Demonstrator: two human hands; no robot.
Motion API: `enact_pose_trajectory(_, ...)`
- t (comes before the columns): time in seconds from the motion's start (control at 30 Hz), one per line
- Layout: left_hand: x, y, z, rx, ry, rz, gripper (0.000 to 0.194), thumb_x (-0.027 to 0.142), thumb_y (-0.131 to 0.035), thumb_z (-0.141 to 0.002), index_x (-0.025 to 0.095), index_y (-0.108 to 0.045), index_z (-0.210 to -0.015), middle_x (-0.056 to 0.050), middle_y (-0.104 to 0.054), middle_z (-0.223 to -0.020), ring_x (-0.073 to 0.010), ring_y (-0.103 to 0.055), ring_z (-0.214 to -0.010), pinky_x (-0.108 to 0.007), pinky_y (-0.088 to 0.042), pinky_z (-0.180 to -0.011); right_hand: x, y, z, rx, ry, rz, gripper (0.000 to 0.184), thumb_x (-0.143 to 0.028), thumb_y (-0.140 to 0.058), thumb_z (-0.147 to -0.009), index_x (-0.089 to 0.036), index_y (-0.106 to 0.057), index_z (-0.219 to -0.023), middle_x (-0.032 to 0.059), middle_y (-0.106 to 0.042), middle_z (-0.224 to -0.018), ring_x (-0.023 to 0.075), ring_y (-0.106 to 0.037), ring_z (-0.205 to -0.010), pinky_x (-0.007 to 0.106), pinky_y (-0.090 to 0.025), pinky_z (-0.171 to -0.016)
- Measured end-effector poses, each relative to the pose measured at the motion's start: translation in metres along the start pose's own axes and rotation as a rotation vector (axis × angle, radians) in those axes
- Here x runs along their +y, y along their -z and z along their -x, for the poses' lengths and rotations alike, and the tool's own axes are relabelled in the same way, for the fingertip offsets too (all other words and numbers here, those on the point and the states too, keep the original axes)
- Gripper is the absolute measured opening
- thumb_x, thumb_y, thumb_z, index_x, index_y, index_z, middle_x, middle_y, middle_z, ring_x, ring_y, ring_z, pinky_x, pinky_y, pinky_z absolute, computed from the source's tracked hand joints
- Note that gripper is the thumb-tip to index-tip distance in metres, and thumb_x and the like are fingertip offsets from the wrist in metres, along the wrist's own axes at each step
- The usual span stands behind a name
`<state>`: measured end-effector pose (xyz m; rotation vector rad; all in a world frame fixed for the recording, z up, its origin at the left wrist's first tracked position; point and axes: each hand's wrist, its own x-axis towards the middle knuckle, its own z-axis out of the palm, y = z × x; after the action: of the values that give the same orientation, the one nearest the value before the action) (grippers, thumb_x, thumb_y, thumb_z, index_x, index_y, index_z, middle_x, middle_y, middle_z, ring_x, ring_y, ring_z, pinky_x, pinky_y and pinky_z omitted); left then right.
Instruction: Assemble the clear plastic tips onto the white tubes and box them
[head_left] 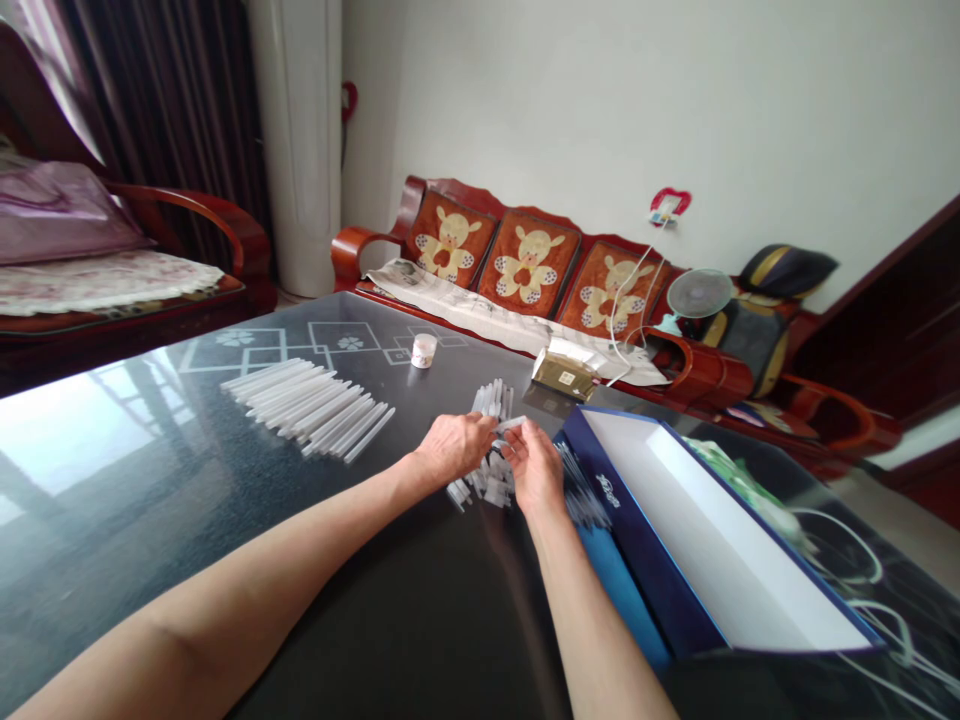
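My left hand rests over a heap of small clear plastic tubes, its fingertips reaching a single tube at the top of the heap. My right hand is curled close by, its fingertips pinching that same tube. Further left on the dark glass tabletop lies a fanned row of longer white tubes. To my right stands an open blue box with a white inside. A blurred bunch of thin tubes lies at its near wall.
A small white jar and a gold packet stand at the table's far side. Beyond the table are a red wooden sofa with cushions and newspaper, a small fan, and an armchair at the left.
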<state>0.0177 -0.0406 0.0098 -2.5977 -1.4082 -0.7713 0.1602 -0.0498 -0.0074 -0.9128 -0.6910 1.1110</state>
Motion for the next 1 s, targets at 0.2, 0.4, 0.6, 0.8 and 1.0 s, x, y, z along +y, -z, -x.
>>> enact_pose_trajectory(0.2,0.009,-0.004,0.004,0.097,-0.077,-0.115,0.021,0.027,-0.039,-0.095,0.020,-0.058,-0.097,-0.005,-0.061,-0.080,-0.0176,-0.061,-0.070,-0.028,-0.043,-0.064,0.000,-0.007,0.004,0.118,-0.019,0.038,0.035,-0.040,-0.078,-0.059,-0.017,-0.059,-0.077,-0.0032,-0.064,-0.063,0.0095,-0.060,-0.057,0.019,-0.047,-0.050)
enact_pose_trajectory(0.4,0.013,-0.007,0.007,0.043,-0.123,-0.133,0.017,0.016,-0.042,-0.089,0.017,-0.058,-0.095,-0.006,-0.061,-0.083,-0.0197,-0.061,-0.074,-0.031,-0.045,-0.069,0.003,-0.006,0.001,0.143,-0.014,-0.047,0.032,-0.033,-0.080,-0.056,-0.017,-0.059,-0.072,-0.0041,-0.063,-0.058,0.0094,-0.059,-0.054,0.021,-0.048,-0.052)
enact_pose_trajectory(0.6,0.016,0.000,0.003,-0.103,0.002,0.047,0.026,0.022,-0.037,-0.091,0.015,-0.062,-0.089,-0.007,-0.064,-0.081,-0.0170,-0.061,-0.068,-0.026,-0.044,-0.062,0.009,-0.005,0.000,0.075,0.041,-0.085,0.030,-0.031,-0.080,-0.056,-0.015,-0.062,-0.074,-0.0021,-0.067,-0.065,0.0095,-0.060,-0.058,0.022,-0.050,-0.056)
enact_pose_trajectory(0.8,0.011,0.000,-0.008,-0.283,0.378,0.615,0.036,0.032,-0.038,-0.089,0.015,-0.070,-0.081,-0.002,-0.059,-0.058,-0.0119,-0.053,-0.054,-0.021,-0.041,-0.055,-0.002,0.016,-0.016,0.130,0.114,-0.165,0.027,-0.034,-0.075,-0.063,-0.018,-0.062,-0.081,-0.0031,-0.066,-0.069,0.0096,-0.062,-0.063,0.024,-0.053,-0.063)
enact_pose_trajectory(1.0,-0.015,-0.004,-0.014,-0.160,0.473,0.571,0.034,0.029,-0.042,-0.085,0.014,-0.072,-0.082,-0.002,-0.059,-0.062,-0.0130,-0.054,-0.065,-0.022,-0.038,-0.064,-0.010,0.045,-0.021,0.189,0.503,0.573,0.032,-0.040,-0.056,-0.078,-0.016,-0.066,-0.097,0.0039,-0.067,-0.080,0.0148,-0.062,-0.072,0.030,-0.051,-0.071)
